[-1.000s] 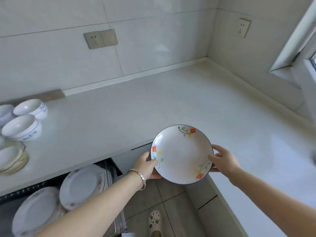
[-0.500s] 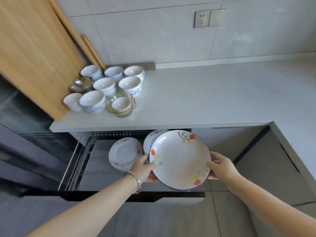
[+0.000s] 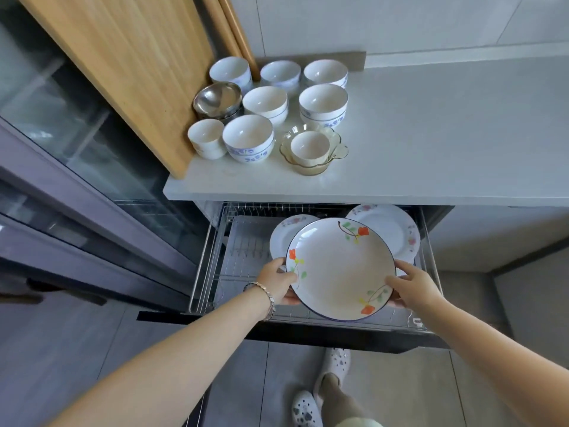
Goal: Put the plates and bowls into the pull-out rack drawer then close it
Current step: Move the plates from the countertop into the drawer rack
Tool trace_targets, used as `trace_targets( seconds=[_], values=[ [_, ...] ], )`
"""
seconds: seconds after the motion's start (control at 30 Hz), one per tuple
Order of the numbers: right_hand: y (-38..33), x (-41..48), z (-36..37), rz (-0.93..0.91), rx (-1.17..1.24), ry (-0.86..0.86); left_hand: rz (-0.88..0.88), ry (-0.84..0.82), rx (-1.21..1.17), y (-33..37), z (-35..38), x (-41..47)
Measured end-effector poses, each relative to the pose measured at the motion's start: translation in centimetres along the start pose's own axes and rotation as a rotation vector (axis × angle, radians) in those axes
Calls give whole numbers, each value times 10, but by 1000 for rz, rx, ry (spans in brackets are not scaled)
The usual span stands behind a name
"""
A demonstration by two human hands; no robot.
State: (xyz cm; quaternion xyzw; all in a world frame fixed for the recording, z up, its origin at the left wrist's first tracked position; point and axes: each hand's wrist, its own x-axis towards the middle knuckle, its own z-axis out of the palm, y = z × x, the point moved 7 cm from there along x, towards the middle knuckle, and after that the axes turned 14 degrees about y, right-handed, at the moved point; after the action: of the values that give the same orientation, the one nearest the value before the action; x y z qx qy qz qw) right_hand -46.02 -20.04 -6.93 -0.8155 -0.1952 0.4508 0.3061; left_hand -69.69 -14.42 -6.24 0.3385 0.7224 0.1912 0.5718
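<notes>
Plate [image 3: 340, 268] held w/ both hands over the open pull-out rack drawer [image 3: 308, 315], face up, tilted slightly toward the camera.

Left hand [image 3: 275, 282] grips rim at ~9 o'clock, thumb on top, fingers curled under. Right hand [image 3: 414, 285] at ~4 o'clock, thumb on rim, fingers under. Neither hand spread wide; both clamp the edge. Two-hand grip prob. for steadying a wide dish while it is aimed at the wire slots.

Two plates already in rack: one [image 3: 284, 232] at 11 o'clock behind the held plate, one [image 3: 391, 229] at 1 o'clock, both leaning in the tines. Front rack area looks free, likely the target.

Plate look: white, glossy, thin dark rim line, orange flowers w/ green leaves at 12, 9, 5 o'clock.

Bowls [image 3: 268, 118] wait on counter [image 3: 446, 134], 11 o'clock of drawer. Drawer fully out.
</notes>
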Motion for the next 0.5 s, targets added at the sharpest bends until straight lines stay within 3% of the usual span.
trace_targets(
  seconds=[0.5],
  values=[
    [28,157,160,118,-167,-21,-202,72,113,-51,-11,214]
  ],
)
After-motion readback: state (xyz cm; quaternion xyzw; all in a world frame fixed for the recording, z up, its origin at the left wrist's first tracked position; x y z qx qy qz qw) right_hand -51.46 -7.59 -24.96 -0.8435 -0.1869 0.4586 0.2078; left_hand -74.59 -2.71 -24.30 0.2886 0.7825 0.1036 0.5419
